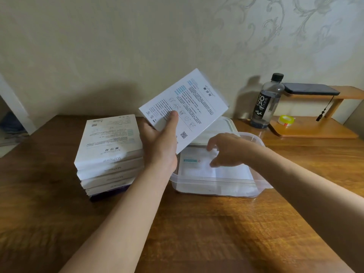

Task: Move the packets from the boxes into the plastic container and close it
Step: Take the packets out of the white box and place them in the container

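Left hand (159, 148) gripping a tilted white box (189, 103); right hand (228, 150) loosely spread, empty, over packets (197, 165) in plastic container (216, 182) beneath it.

The fingers of the left hand (159, 146) are hidden behind the tilted box (187, 107) it holds, with only the thumb showing. That box also covers the left part of the lid (220, 125) and the far left corner of the plastic container (216, 181). The right hand (228, 149) covers part of the packets (232, 172) inside, whose print is too blurred to read, as is the fine print on the stack of boxes (110, 152), where the lower ones show only their edges. Both forearms are cut off by the bottom edge, and the wooden shelf (315, 131) by the right edge.
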`<action>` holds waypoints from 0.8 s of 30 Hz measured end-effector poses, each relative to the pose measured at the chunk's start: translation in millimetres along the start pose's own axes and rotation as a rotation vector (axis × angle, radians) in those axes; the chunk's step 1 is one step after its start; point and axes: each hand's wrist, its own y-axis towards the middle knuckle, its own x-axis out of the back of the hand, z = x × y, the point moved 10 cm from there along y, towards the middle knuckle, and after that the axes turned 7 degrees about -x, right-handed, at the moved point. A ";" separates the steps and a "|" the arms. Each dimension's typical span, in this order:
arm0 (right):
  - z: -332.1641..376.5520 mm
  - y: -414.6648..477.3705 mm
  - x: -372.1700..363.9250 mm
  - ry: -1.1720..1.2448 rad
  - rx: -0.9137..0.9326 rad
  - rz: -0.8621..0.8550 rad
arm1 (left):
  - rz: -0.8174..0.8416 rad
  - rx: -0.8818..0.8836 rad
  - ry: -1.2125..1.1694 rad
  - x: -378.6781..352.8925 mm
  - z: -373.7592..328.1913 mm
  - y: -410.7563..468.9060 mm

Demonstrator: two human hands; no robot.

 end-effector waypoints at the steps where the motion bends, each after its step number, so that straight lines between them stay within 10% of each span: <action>1: 6.0 -1.9 3.5 -0.102 0.058 -0.029 | 0.002 0.003 0.003 0.1 0.8 0.6; 24: 25.5 0.0 -66.2 -0.262 0.263 0.293 | 0.027 0.011 0.019 -3.2 0.2 -1.5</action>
